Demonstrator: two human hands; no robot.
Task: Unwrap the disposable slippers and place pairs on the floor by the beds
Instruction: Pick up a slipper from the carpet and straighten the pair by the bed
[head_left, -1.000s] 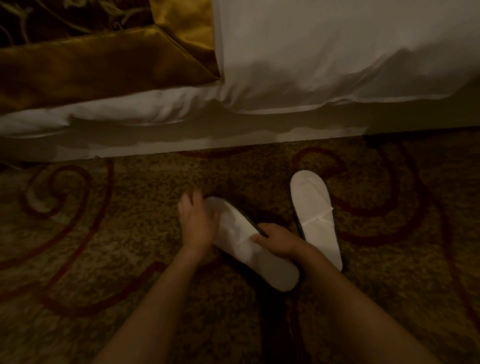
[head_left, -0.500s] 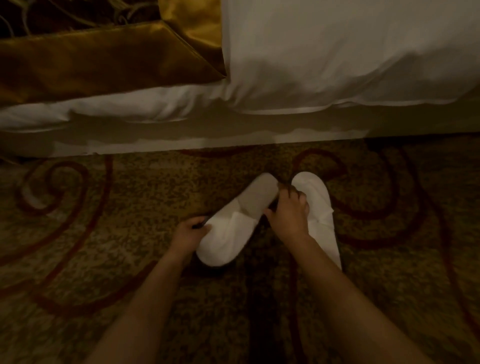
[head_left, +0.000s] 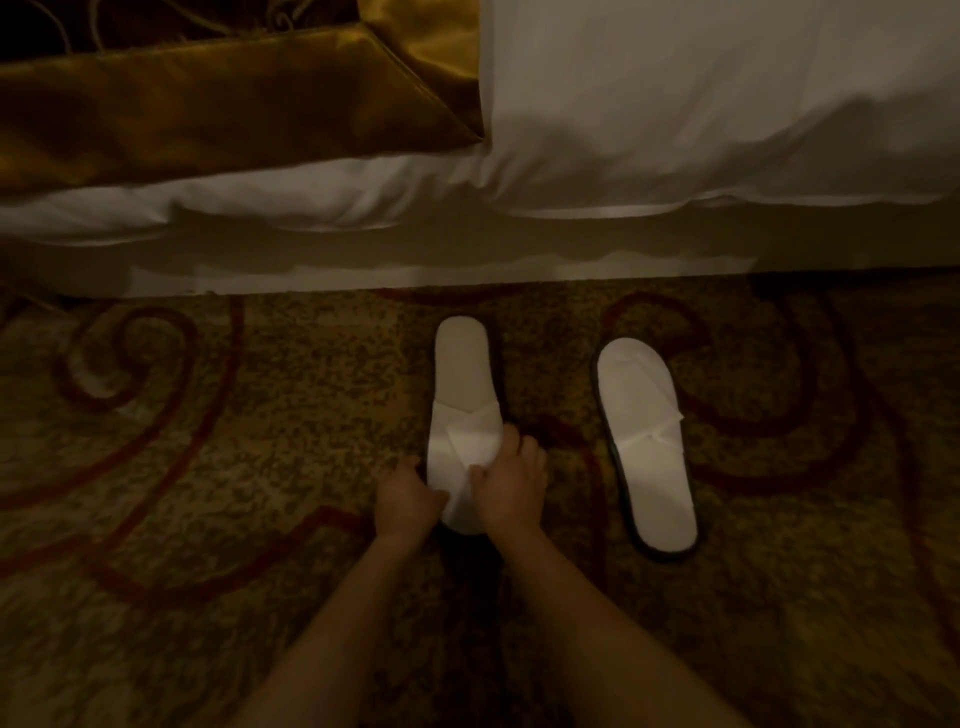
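Observation:
Two white disposable slippers lie flat on the patterned carpet, roughly parallel, heels toward the bed. The left slipper (head_left: 462, 384) is held at its toe end by both hands: my left hand (head_left: 408, 499) grips its left edge and my right hand (head_left: 511, 480) grips its right edge and folded strap. The right slipper (head_left: 647, 447) lies alone about a hand's width to the right, nothing touching it. No wrapper is in view.
The bed (head_left: 675, 114) runs across the top, with a white duvet hanging over its side and a gold runner (head_left: 218, 114) at the left. The pale bed base (head_left: 363, 265) meets the brown carpet with dark red swirls (head_left: 171, 457) just beyond the slippers.
The left slipper was angled across the carpet and touching the right one; it has been turned straight and now lies apart from and parallel to the right slipper. Both hands moved to its toe end.

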